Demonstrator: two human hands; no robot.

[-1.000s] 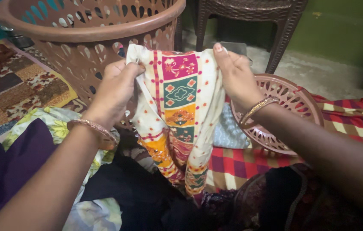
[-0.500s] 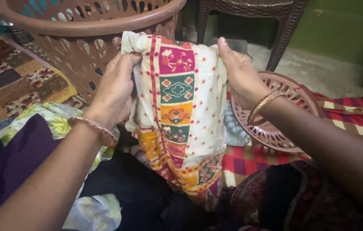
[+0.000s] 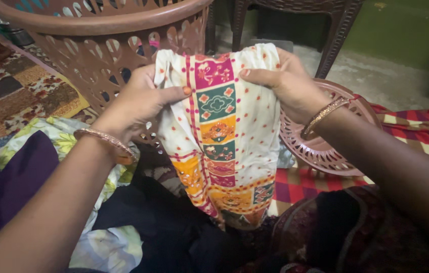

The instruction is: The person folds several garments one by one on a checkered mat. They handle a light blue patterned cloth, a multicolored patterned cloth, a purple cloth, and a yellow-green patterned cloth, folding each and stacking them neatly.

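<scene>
I hold up a cream cloth (image 3: 234, 131) with red dots and a band of pink, green, yellow and orange squares. My left hand (image 3: 136, 103) grips its top left edge, thumb across the front. My right hand (image 3: 288, 83) grips the top right edge, thumb on the front too. The cloth hangs upright between both hands, and its lower end reaches down to the dark clothes (image 3: 174, 227) in my lap. Each wrist wears a gold bangle.
A brown perforated laundry basket (image 3: 98, 23) stands right behind the cloth. Its round brown lid (image 3: 326, 146) lies to the right on a red checked cloth (image 3: 417, 129). A patchwork mat (image 3: 17, 96) and floral fabric (image 3: 68, 141) lie at left. A brown plastic chair (image 3: 336, 30) stands behind.
Both hands have shifted their grip along the top edge, thumbs now on the front. The cloth hangs wider and flatter than a second ago.
</scene>
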